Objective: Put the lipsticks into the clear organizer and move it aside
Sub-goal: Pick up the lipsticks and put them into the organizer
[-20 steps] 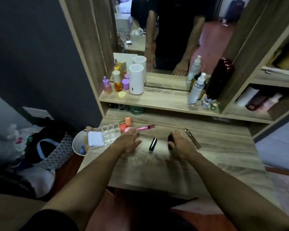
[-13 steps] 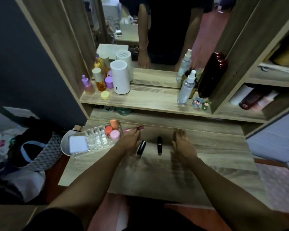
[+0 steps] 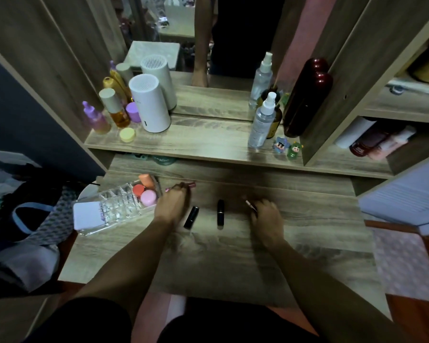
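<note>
Seen from the head camera, a person leaned over a wooden dressing table (image 3: 307,243), both bare hands down on its top. The left hand (image 3: 172,206) had its fingers curled around a slim pink lipstick (image 3: 191,185), whose tip stuck out past the fingertips, just beside the clear organizer (image 3: 117,206). That organizer lay at the table's left edge, with an orange sponge (image 3: 146,180), a red-lidded jar (image 3: 138,189) and a pink-lidded jar (image 3: 148,197) in its far end and a white card (image 3: 88,215) at its near end. The right hand (image 3: 268,219) was bent over a thin metallic tube (image 3: 250,205); its fingers looked closed on it, though blur left the grip unclear. Between the two hands, two black lipsticks lay flat on the wood, one (image 3: 191,217) tilted close to the left wrist, the other (image 3: 220,212) pointing straight away. On the shelf behind stood a white cylinder (image 3: 150,106) and a clear spray bottle (image 3: 261,122).
</note>
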